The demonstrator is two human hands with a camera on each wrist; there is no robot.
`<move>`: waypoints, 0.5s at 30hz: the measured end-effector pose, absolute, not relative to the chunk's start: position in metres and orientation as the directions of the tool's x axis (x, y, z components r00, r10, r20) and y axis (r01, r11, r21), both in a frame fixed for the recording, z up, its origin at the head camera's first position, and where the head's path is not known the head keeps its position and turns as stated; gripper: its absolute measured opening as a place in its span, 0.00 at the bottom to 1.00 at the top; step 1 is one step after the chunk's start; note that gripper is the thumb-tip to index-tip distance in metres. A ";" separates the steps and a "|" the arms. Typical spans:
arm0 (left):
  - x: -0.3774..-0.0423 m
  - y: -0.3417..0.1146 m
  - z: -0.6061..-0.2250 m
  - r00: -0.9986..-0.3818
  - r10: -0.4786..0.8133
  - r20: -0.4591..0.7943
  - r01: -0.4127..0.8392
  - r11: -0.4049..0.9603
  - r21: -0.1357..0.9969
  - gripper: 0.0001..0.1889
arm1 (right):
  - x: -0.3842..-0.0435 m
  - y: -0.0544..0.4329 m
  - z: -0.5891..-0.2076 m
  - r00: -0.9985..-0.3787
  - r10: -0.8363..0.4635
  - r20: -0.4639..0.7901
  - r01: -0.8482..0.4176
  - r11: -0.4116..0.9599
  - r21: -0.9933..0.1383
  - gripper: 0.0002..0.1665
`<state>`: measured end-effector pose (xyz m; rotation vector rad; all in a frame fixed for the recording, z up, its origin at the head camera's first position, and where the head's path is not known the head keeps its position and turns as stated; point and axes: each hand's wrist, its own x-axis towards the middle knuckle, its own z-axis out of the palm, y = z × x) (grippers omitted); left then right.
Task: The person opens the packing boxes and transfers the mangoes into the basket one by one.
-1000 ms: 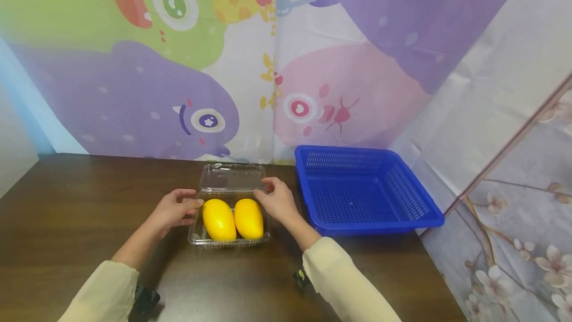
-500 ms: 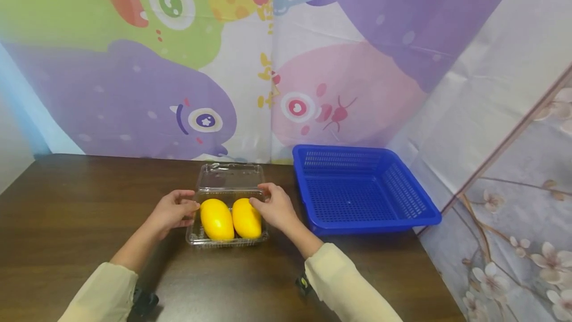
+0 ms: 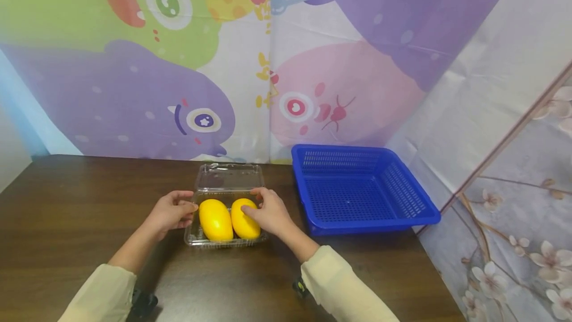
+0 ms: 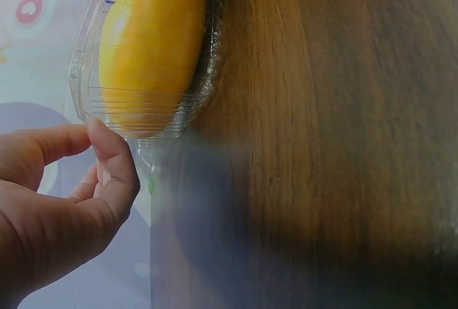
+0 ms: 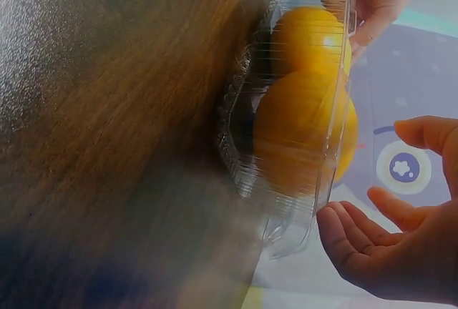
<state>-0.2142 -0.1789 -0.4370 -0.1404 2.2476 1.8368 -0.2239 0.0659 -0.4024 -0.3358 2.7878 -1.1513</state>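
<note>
Two yellow mangoes, a left mango [image 3: 216,220] and a right mango [image 3: 247,226], lie side by side in a clear plastic clamshell box [image 3: 225,243]. Its lid [image 3: 230,179] is folded back toward the wall. At the box's left rim is my left hand [image 3: 171,215]; the left wrist view shows its thumb and forefinger pinching the rim's corner. My right hand [image 3: 273,216] hovers over the right side of the box, thumb above the right mango. In the right wrist view its fingers are spread, with a gap between the thumb and the fruit, and some fingertips reach the rim.
A blue plastic basket [image 3: 357,227] with slotted sides stands to the right of the box, near the wall. Both sit on a dark wooden table [image 3: 89,202]. A cartoon-printed sheet [image 3: 250,128] hangs behind, and a flowered panel [image 3: 514,242] borders the right.
My right hand has moved left and inward, from the box's right edge to over the right mango. The left hand stays at the left rim. The whole view has shifted slightly.
</note>
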 end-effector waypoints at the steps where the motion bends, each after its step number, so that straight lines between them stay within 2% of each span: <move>1: -0.214 -0.179 -0.437 -0.968 0.073 -0.242 -0.223 0.204 0.953 0.30 | -0.224 0.065 -0.402 -0.968 -0.249 -0.013 -0.170 0.696 -0.698 0.28; 15: -0.215 -0.179 -0.438 -0.963 0.073 -0.259 -0.244 0.169 0.955 0.30 | -0.223 0.056 -0.407 -0.952 -0.304 0.019 -0.256 0.767 -0.589 0.32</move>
